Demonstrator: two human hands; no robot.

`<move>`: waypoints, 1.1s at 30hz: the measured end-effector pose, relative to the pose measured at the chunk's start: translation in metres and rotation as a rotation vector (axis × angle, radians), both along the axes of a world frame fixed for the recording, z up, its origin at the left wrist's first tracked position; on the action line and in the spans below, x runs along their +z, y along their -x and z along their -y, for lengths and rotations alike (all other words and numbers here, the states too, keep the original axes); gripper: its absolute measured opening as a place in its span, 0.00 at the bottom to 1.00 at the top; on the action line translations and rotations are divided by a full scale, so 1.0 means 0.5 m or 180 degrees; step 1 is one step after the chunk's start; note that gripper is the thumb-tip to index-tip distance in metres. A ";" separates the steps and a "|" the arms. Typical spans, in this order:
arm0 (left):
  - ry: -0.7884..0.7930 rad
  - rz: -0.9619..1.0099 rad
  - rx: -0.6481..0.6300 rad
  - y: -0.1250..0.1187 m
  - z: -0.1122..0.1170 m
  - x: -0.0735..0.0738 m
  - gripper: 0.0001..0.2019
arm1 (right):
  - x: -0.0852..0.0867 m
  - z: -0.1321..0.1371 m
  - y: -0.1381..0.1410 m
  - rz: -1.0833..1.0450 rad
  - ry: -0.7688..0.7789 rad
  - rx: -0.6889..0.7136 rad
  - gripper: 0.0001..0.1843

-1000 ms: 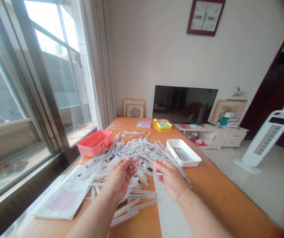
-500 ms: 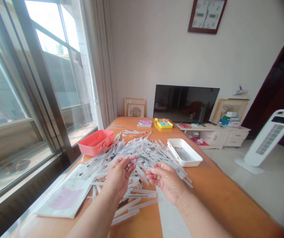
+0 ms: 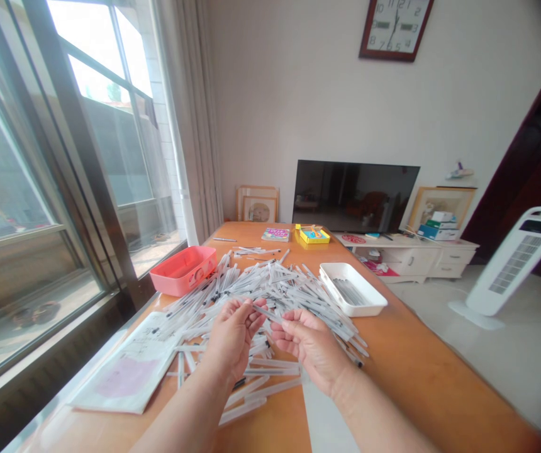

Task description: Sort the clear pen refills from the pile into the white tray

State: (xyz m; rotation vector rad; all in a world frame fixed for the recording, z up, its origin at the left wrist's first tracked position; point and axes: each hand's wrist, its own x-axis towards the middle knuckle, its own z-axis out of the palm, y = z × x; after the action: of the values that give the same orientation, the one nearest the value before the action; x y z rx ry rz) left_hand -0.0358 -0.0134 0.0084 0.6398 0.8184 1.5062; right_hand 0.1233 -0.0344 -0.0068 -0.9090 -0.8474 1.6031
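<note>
My left hand (image 3: 238, 333) and my right hand (image 3: 306, 343) are close together over the front of a large pile of pen parts (image 3: 270, 277). Between their fingertips runs a slim greyish pen (image 3: 268, 313), pinched at both ends. Whether it is a barrel with a refill inside or only one part is too small to tell. The pile is mostly translucent white tubes with some black ends. Several loose tubes (image 3: 270, 371) lie below my hands.
A red plastic basket (image 3: 183, 270) stands left of the pile. A white tray (image 3: 367, 299) holding dark slim sticks stands right. A printed booklet (image 3: 124, 371) lies front left, a pale sheet (image 3: 329, 409) front right. A yellow box (image 3: 314, 236) is at the far edge.
My right hand has moved slightly left and up, closer to my left hand. The slim pen now spans both hands' fingertips. A dark-ended piece now shows beside my right wrist.
</note>
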 end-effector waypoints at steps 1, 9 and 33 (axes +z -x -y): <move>0.0005 -0.0014 -0.0017 0.000 0.001 0.000 0.10 | -0.001 0.000 0.000 -0.0008 -0.0007 -0.0007 0.19; 0.0075 -0.0214 -0.0151 0.004 0.006 0.004 0.09 | -0.009 -0.003 0.004 0.0043 -0.0104 -0.0070 0.18; -0.0200 -0.0224 -0.0072 -0.030 0.021 0.005 0.15 | 0.001 0.003 0.002 -0.0029 -0.0256 -0.0350 0.21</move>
State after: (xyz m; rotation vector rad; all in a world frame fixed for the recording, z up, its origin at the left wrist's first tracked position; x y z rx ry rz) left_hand -0.0209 -0.0240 0.0107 0.7500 0.8174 1.5004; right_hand 0.1224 -0.0357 -0.0063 -0.8760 -0.8356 1.4673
